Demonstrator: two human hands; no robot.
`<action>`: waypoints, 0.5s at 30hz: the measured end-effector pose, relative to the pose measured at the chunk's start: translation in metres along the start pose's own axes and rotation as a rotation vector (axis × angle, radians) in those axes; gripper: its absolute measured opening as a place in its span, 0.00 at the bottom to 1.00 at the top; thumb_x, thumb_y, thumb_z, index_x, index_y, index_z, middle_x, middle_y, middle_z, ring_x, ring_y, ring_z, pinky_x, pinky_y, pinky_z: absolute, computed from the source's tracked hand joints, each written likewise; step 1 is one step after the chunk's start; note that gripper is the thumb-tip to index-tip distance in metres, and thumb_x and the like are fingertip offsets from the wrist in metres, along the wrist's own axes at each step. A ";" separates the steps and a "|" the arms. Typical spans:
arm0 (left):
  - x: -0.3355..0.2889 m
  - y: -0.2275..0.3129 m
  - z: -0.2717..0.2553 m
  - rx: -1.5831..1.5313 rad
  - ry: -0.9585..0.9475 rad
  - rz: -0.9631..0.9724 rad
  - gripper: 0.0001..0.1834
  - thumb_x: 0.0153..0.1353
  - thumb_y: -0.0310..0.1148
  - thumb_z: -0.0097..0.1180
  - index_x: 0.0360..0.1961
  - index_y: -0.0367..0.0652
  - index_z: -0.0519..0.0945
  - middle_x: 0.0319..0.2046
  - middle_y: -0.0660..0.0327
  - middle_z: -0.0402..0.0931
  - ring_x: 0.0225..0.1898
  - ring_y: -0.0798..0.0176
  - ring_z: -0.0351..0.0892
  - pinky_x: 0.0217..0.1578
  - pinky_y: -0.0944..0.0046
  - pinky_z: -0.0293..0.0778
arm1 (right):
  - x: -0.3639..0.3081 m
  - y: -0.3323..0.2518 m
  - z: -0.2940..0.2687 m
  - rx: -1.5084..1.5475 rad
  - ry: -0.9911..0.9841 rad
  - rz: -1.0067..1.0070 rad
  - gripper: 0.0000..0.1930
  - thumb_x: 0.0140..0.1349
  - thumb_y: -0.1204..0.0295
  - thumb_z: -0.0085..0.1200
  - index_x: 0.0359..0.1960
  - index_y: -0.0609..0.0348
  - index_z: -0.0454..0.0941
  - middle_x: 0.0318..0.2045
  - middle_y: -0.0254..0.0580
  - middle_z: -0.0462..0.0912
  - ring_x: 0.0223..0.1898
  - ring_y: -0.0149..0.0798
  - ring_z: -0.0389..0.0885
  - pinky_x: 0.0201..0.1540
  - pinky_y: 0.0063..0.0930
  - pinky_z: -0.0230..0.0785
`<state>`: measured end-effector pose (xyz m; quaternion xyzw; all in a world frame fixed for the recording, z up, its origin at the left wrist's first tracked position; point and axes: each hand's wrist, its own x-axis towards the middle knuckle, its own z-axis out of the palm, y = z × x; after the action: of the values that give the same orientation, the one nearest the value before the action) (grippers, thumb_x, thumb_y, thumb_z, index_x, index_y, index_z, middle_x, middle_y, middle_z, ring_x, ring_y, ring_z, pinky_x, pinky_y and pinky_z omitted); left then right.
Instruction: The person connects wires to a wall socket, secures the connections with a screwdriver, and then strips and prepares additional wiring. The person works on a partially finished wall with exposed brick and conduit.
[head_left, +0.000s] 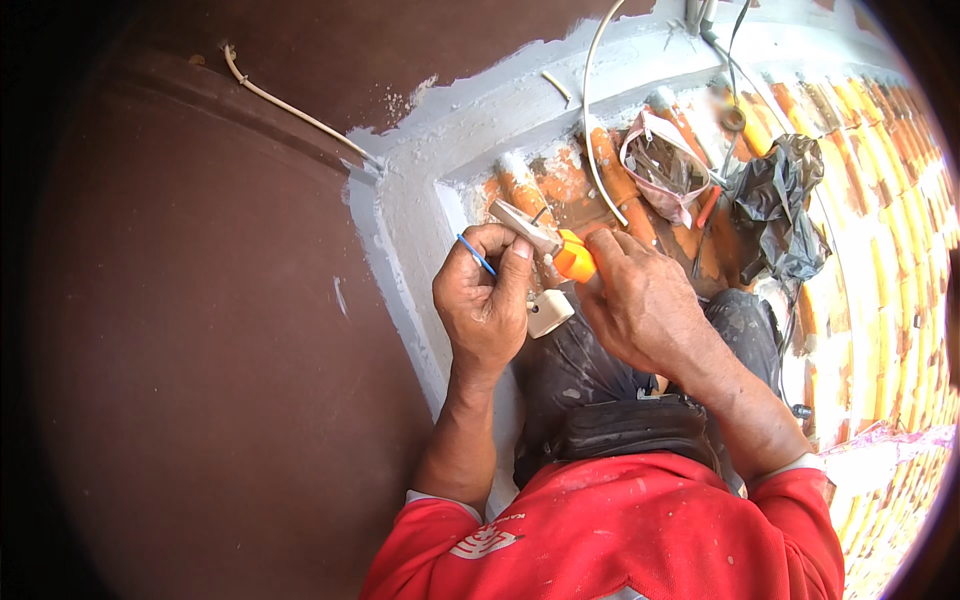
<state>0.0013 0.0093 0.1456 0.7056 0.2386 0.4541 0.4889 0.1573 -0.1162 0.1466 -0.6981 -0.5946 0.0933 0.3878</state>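
My left hand [484, 300] is closed, thumb and fingers pinched around a thin blue wire [477, 255] beside the metal jaws of the pliers. A short dark wire end [540, 214] shows at the jaws. The fingers of my right hand [645, 300] wrap around the pliers [574, 257], gripping their orange handles. The jaws point up and left, close against my left thumb. Just below, a cream-white electrical fitting [548, 313] hangs or rests by my left wrist, above my knee. How the wire joins the fitting is hidden.
A brown wall [230, 380] rises on my left, edged with grey-white coating. Orange roof tiles [880, 250] slope away to the right. Ahead lie an open clear pouch [665, 165], a black plastic bag [785, 205] and a red-handled tool [708, 206]. A white cable [590, 100] curves down nearby.
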 end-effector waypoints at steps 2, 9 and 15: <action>0.001 0.001 0.001 0.000 -0.003 0.010 0.03 0.79 0.24 0.61 0.45 0.36 0.84 0.26 0.69 0.77 0.23 0.80 0.67 0.23 0.74 0.62 | 0.002 0.000 0.004 0.019 0.022 0.015 0.13 0.72 0.71 0.58 0.52 0.65 0.76 0.40 0.61 0.85 0.46 0.65 0.87 0.50 0.59 0.77; 0.006 0.001 -0.004 -0.056 -0.065 -0.038 0.06 0.81 0.27 0.58 0.46 0.36 0.84 0.26 0.69 0.77 0.23 0.80 0.65 0.24 0.73 0.62 | 0.008 0.005 0.005 -0.022 0.055 -0.042 0.13 0.71 0.71 0.59 0.51 0.64 0.75 0.42 0.61 0.85 0.49 0.65 0.85 0.52 0.60 0.76; 0.009 0.004 -0.004 -0.081 -0.107 -0.014 0.04 0.79 0.26 0.63 0.43 0.38 0.82 0.28 0.67 0.80 0.25 0.79 0.69 0.26 0.73 0.66 | 0.006 0.007 0.004 0.045 0.007 0.003 0.14 0.70 0.70 0.60 0.52 0.64 0.75 0.39 0.62 0.86 0.45 0.66 0.86 0.50 0.61 0.76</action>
<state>0.0021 0.0167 0.1530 0.7068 0.1984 0.4217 0.5322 0.1623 -0.1088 0.1417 -0.6903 -0.5901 0.1048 0.4052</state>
